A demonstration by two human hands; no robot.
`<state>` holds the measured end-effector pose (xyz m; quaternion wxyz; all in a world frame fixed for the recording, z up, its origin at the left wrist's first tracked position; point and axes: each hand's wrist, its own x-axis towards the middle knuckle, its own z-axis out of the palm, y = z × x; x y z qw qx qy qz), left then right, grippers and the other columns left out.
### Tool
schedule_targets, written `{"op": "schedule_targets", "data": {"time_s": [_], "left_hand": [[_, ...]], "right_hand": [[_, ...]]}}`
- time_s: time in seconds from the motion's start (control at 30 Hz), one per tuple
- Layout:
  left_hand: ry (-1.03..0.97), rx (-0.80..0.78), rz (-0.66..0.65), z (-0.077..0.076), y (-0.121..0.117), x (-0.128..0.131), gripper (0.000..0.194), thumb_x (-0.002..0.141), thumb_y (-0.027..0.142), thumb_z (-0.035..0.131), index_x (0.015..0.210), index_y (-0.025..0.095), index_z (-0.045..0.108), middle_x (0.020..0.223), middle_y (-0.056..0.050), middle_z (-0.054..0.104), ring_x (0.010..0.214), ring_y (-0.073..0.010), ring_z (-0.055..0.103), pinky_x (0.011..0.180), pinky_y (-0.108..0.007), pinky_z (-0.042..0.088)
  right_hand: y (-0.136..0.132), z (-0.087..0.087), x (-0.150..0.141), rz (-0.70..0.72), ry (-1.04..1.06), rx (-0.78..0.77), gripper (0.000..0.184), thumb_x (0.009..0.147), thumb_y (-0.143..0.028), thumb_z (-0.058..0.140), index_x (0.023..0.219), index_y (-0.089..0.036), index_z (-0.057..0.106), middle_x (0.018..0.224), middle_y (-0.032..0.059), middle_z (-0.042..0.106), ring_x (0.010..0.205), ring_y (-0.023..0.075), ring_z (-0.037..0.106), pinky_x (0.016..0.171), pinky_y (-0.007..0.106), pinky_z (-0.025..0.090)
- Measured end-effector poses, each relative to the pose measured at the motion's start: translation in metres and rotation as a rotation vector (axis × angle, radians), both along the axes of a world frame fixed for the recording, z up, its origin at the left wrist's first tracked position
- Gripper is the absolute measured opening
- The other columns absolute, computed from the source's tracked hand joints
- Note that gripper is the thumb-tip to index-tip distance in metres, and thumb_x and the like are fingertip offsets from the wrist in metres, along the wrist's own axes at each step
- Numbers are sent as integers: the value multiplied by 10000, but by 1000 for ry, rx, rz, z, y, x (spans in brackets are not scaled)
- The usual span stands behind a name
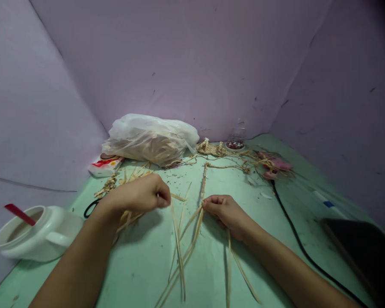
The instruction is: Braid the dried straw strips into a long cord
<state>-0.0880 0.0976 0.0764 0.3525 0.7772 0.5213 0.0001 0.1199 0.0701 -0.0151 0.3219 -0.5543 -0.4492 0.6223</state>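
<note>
My right hand is closed, thumb and forefinger pinching a thin straw braid at its near end. The braid runs away from me over the table, and loose straw strands spread from the pinch toward me. Two more strands trail from beneath that hand. To the left, my left hand is raised a little, its fingers closed on the upper end of a flat straw strip. A pile of cut straw strips lies partly hidden under my left wrist.
A white pot with a red handle in it stands at left, near black scissors. Behind are a small box, a plastic bag, woven straw and a bead container. A black cable and dark device lie right.
</note>
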Motion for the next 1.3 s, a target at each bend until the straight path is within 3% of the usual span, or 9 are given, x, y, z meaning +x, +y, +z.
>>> {"op": "schedule_targets", "data": {"time_s": [0.13,0.33,0.47,0.57,0.67,0.73,1.0,1.13,1.3], "left_hand": [[104,211,324,-25,26,-10,159,579,292,540,521,153,591,444,21,486,447,-99,420,454,-208,291],[254,270,488,-66,39,2,265,594,405,530,512,157,574,458,-7,469,438,-120,436,434,-230,262],[324,268,542,-71,37,12,119,548,266,553,516,154,578,466,-18,482,466,-133,461,454,-237,284],[46,204,581,-60,31,17,110,557,250,553,547,143,580,457,5,460,439,-103,423,441,-219,287],[-244,146,588,-49,26,29,178,582,312,577,589,134,590,456,27,452,421,-73,380,436,-202,295],[-263,123,572,-50,28,39,190,573,317,598,591,128,601,447,29,454,418,-70,374,435,-202,296],[78,367,492,-98,62,59,192,588,319,575,631,159,674,578,-38,604,543,-130,511,515,-234,334],[150,350,409,-95,63,65,211,577,328,579,644,153,676,606,-61,621,544,-140,523,528,-240,345],[259,377,348,-87,60,75,125,544,186,538,575,138,649,545,-71,587,532,-149,520,512,-238,343]], "right_hand": [[0,0,0,3,0,-8,195,633,-316,585,587,-146,501,375,-94,273,328,21,167,355,206,81],[0,0,0,0,11,-10,180,649,-297,578,594,-141,508,374,-93,279,328,18,167,355,205,86],[0,2,-1,0,14,-11,164,662,-276,564,595,-137,508,376,-93,281,330,17,172,355,204,95],[-1,3,-1,4,10,2,154,660,-264,560,591,-135,511,377,-92,281,333,18,178,357,206,97],[0,2,-1,-4,15,15,134,655,-250,554,606,-128,528,389,-91,290,334,16,175,359,211,90],[0,0,-1,-7,25,22,122,652,-239,550,615,-124,537,396,-90,299,333,14,175,361,213,88],[2,-1,0,-12,43,6,67,649,-170,523,605,-122,539,376,-98,292,315,9,168,367,217,82],[3,0,0,-16,23,1,61,652,-150,517,605,-120,542,377,-95,309,308,7,175,367,219,87],[2,0,0,-10,26,20,72,655,-159,516,605,-119,549,382,-94,309,310,8,183,368,219,94]]}}
